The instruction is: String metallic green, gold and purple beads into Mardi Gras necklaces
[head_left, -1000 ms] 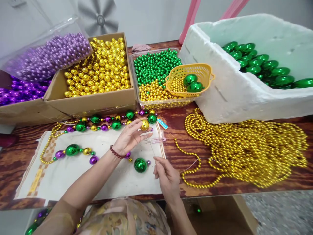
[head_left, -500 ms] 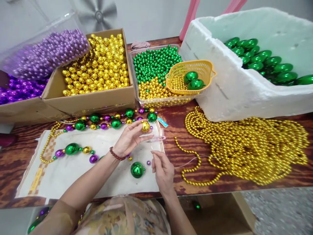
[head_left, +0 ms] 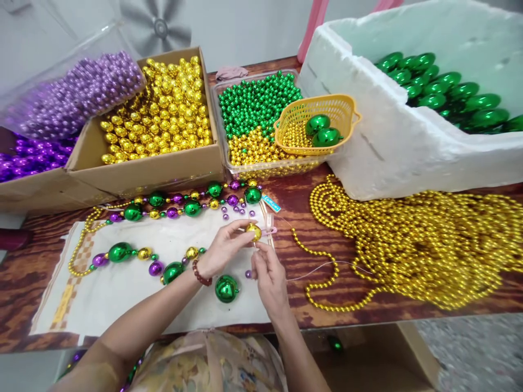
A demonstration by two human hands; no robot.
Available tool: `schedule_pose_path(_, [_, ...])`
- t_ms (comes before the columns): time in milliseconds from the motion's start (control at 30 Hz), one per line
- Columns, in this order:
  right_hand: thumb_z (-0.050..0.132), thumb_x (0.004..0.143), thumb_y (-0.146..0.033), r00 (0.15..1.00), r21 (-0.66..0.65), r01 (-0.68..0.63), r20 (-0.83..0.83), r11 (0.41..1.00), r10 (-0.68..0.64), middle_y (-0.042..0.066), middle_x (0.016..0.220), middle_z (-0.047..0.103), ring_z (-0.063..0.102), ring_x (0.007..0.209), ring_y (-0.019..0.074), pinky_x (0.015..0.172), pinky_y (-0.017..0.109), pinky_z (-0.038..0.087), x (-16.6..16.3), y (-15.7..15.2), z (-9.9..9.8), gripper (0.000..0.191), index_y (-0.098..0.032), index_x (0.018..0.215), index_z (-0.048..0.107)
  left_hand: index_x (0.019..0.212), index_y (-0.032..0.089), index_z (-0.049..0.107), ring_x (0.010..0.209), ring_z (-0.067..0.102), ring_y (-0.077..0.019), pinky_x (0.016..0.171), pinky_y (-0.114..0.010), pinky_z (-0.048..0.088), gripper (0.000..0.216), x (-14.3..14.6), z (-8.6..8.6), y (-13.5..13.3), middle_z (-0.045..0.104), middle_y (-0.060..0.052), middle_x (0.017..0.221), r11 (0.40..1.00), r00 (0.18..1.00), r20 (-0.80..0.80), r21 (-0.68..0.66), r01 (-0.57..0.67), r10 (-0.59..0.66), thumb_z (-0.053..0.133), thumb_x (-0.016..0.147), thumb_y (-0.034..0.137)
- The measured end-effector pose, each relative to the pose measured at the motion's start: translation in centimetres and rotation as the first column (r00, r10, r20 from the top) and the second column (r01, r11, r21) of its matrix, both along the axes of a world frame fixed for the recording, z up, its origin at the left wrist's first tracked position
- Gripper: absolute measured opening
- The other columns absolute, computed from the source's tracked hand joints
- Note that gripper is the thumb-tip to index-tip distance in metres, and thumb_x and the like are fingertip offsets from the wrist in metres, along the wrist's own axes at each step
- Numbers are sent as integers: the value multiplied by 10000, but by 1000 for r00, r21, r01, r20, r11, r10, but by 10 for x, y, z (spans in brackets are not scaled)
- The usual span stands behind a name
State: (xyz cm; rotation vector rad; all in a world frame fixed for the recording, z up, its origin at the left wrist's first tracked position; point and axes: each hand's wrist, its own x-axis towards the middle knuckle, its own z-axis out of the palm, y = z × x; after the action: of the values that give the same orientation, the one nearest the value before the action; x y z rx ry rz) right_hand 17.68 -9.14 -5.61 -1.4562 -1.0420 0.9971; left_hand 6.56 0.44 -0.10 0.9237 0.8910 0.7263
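Gold bead (head_left: 254,232) at frame centre, pinched by fingertips of left hand (head_left: 223,250), just above cloth (head_left: 122,294). Right hand (head_left: 267,277) just below, fingertips closed on end of thin thread (head_left: 322,265), close at bead.

Risk, as I judge: smooth bead may slip from pinch and roll away; slack thread may catch on chain pile (head_left: 429,245) at right.

Bead round, no long axis; hole direction cannot be told. Thread runs from centre toward right.

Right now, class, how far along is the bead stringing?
Done: one long strand lies along the cloth edge, and a second, part-strung strand runs across it. In hand: the left hand holds a gold bead while the right hand pinches the clear thread at it. Left: a loose green ball lies on the cloth.
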Motion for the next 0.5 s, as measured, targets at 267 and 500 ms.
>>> schedule_pose_path(267, [551,947,-364,974,7,142,-178,990,-138,40,735,697,653,583,138,526,211,486,16,-9,-19,221,-177,870,640,1085,161,715,993,656,-212,913,-357,508,311,10,30,62,722,-108,1104,753,862,-507,573,324,15,563,930,384])
schedule_pose_path(500, [561,941,-425,955,11,178,-241,984,-170,38,679,688,632,519,129,501,196,498,5,-22,-45,300,-178,820,679,1217,157,639,1190,573,-215,1025,-363,437,369,124,75,248,652,-110,1268,616,506,-679,720,320,532,377,957,152])
